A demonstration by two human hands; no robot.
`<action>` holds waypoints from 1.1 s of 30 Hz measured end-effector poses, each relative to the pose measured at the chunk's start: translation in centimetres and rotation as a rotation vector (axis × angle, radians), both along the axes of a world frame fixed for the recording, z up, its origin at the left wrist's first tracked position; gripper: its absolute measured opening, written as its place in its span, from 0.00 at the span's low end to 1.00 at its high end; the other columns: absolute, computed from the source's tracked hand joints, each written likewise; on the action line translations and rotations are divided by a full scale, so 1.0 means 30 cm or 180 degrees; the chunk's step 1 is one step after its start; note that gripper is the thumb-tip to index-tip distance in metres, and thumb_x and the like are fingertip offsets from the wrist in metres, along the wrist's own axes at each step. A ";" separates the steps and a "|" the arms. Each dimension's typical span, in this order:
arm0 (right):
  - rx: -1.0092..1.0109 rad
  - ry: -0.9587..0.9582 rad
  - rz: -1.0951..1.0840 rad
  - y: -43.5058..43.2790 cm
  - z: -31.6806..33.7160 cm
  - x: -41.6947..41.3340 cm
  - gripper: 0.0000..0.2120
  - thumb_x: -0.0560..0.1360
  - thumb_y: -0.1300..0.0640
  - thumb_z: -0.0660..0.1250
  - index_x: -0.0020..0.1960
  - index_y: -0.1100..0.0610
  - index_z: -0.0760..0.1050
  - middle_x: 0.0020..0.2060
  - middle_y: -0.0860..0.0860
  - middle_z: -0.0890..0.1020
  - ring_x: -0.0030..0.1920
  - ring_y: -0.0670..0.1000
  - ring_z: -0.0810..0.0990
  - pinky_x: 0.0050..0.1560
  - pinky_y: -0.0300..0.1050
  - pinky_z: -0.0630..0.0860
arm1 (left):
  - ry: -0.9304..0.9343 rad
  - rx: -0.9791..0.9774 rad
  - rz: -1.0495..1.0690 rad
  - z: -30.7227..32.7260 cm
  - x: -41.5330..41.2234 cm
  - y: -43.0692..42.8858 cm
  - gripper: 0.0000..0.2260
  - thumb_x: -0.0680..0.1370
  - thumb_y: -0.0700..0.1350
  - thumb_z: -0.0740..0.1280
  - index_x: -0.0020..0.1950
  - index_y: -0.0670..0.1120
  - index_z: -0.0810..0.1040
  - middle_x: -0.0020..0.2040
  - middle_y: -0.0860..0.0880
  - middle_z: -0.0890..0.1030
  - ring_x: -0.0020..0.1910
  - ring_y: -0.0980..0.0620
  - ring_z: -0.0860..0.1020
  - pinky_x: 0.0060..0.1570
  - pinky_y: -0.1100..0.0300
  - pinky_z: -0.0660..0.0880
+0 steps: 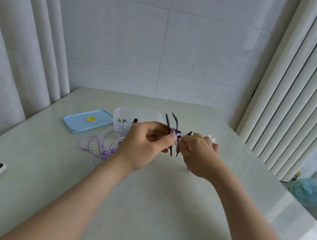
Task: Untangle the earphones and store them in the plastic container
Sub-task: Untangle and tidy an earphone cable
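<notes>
On the pale table (145, 205), a blue lid (80, 121) lies at ten o'clock from the hands. The plastic container (133, 112) sits at twelve (its near wall hidden by the left hand (143, 145)). Purple earphones (101, 145) sprawl at nine. Left hand and right hand (198, 154), raised close together, both pinch the tangled black earphones (174, 121).

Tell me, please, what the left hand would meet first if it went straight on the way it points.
Probably the right hand: the left hand points rightward at the tangle both pinch, with that hand just beyond. Depth is unclear.
</notes>
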State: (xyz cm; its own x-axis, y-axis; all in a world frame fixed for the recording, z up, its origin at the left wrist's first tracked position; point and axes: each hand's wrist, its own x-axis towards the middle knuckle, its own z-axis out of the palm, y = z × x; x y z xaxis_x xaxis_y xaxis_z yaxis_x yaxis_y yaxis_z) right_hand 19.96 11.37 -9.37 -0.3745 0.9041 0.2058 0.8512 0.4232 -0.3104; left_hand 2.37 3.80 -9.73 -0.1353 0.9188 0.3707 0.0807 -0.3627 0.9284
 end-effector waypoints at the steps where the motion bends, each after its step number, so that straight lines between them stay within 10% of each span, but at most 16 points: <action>1: -0.0042 -0.0041 0.0110 -0.006 0.001 -0.002 0.15 0.84 0.56 0.55 0.44 0.41 0.73 0.49 0.46 0.72 0.58 0.56 0.65 0.59 0.52 0.57 | -0.0092 0.0005 0.0119 0.000 0.000 0.003 0.04 0.80 0.40 0.74 0.54 0.41 0.87 0.49 0.43 0.88 0.48 0.44 0.86 0.52 0.49 0.85; 6: -0.0090 -0.0033 0.0517 -0.017 -0.002 -0.015 0.16 0.86 0.54 0.55 0.48 0.42 0.77 0.54 0.45 0.74 0.62 0.54 0.65 0.55 0.49 0.53 | -0.0452 0.0064 0.0497 0.001 -0.007 0.012 0.05 0.79 0.42 0.76 0.51 0.41 0.87 0.47 0.44 0.88 0.48 0.42 0.87 0.50 0.54 0.85; 10: -0.0262 0.0242 0.0879 -0.027 0.010 -0.008 0.16 0.82 0.51 0.58 0.39 0.43 0.78 0.45 0.43 0.79 0.56 0.52 0.75 0.62 0.54 0.69 | -0.0346 0.0077 0.0835 -0.003 -0.025 0.024 0.04 0.80 0.45 0.75 0.51 0.44 0.87 0.46 0.48 0.88 0.48 0.43 0.87 0.49 0.54 0.85; 16: -0.1034 0.1071 0.1525 -0.103 0.098 -0.001 0.13 0.77 0.64 0.65 0.37 0.57 0.84 0.31 0.44 0.83 0.33 0.39 0.78 0.38 0.29 0.69 | -0.0291 -0.0008 0.0784 -0.006 -0.013 0.017 0.07 0.81 0.47 0.74 0.53 0.44 0.84 0.46 0.47 0.88 0.48 0.47 0.88 0.54 0.49 0.85; 23: -0.1451 0.0942 0.1904 -0.099 0.093 0.009 0.09 0.72 0.60 0.67 0.39 0.52 0.85 0.37 0.50 0.86 0.42 0.44 0.83 0.45 0.35 0.75 | -0.0111 -0.0218 0.0726 -0.031 -0.005 0.020 0.15 0.74 0.52 0.79 0.52 0.43 0.82 0.46 0.46 0.89 0.48 0.44 0.88 0.55 0.40 0.84; 33: -0.1423 0.2826 0.1398 -0.070 0.113 0.025 0.10 0.75 0.58 0.67 0.41 0.63 0.83 0.39 0.62 0.86 0.43 0.56 0.83 0.49 0.50 0.75 | 0.0320 -0.0027 0.0419 -0.008 -0.023 0.009 0.07 0.84 0.46 0.70 0.55 0.47 0.72 0.50 0.47 0.81 0.43 0.52 0.81 0.51 0.45 0.81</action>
